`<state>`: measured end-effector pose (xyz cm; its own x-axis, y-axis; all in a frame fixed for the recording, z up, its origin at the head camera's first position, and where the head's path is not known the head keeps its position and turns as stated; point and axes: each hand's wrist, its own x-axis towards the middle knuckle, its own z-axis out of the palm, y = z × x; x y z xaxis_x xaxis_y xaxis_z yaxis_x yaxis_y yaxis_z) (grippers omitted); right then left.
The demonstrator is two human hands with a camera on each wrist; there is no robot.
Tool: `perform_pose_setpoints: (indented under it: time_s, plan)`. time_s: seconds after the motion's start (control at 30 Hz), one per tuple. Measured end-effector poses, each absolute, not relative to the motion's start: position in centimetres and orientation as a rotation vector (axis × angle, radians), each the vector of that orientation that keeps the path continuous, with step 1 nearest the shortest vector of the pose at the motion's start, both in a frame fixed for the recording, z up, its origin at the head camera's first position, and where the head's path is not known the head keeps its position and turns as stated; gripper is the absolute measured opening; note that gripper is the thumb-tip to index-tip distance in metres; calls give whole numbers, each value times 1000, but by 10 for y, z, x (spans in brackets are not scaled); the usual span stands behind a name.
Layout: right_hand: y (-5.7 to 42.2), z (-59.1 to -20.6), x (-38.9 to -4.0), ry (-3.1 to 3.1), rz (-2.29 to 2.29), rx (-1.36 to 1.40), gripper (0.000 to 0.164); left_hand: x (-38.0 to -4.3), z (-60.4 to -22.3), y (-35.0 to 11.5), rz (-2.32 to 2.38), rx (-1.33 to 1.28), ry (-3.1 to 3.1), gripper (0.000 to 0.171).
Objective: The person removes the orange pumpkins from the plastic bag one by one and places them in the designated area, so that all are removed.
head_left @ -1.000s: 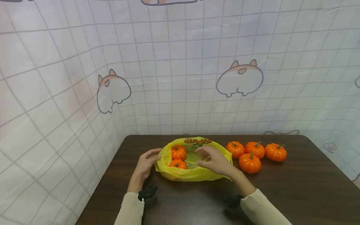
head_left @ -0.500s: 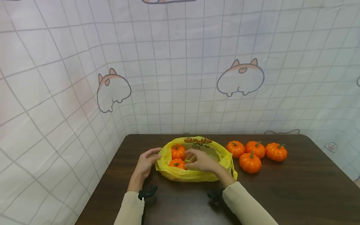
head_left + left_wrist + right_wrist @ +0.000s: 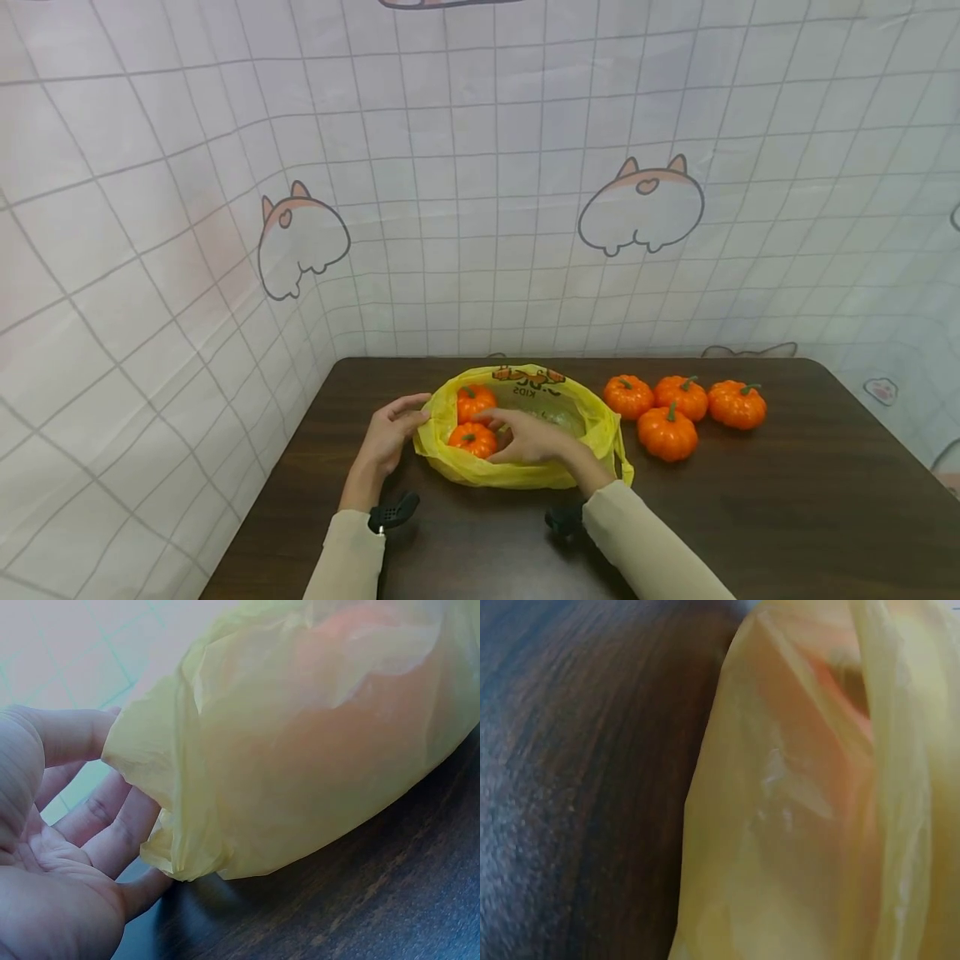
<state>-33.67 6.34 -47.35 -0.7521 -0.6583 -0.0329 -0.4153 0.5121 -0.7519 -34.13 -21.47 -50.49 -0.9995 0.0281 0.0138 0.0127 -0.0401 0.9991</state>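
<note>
A yellow plastic bag (image 3: 495,475) lies with its mouth open in the head view, dark print on its inner back side. Inside at the left are two small orange pumpkins, a back pumpkin (image 3: 474,402) and a front pumpkin (image 3: 471,438). My left hand (image 3: 393,433) holds the bag's left edge, with thumb and fingers at the film in the left wrist view. Reaching into the bag, my right hand (image 3: 528,437) grips the right side of the front pumpkin, fingers over its top and thumb low. In the right wrist view, the bag hides this hand.
Several more orange pumpkins (image 3: 667,433) sit grouped right of the bag on the dark wooden table (image 3: 810,500). A white gridded cloth (image 3: 480,275) with cartoon animals hangs behind and to the left. Black wrist devices (image 3: 393,512) are worn at both sleeves.
My right hand has moved left and down into the bag, from above its right half to the front pumpkin, which has shifted slightly. The left hand stays at the bag's edge.
</note>
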Motion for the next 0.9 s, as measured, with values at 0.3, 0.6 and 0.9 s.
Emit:
perform_pose_setpoints:
  time_s: [0.3, 0.6, 0.9]
  plan:
    - [58, -480, -338, 2473, -1087, -912, 67, -342, -506, -216, 2261, 46, 2163, 38]
    - [59, -483, -335, 2494, -1127, -857, 63, -343, -508, -216, 2265, 45, 2150, 38]
    - [61, -479, -331, 2516, -1174, -830, 66, -344, -508, -217, 2265, 53, 2161, 38]
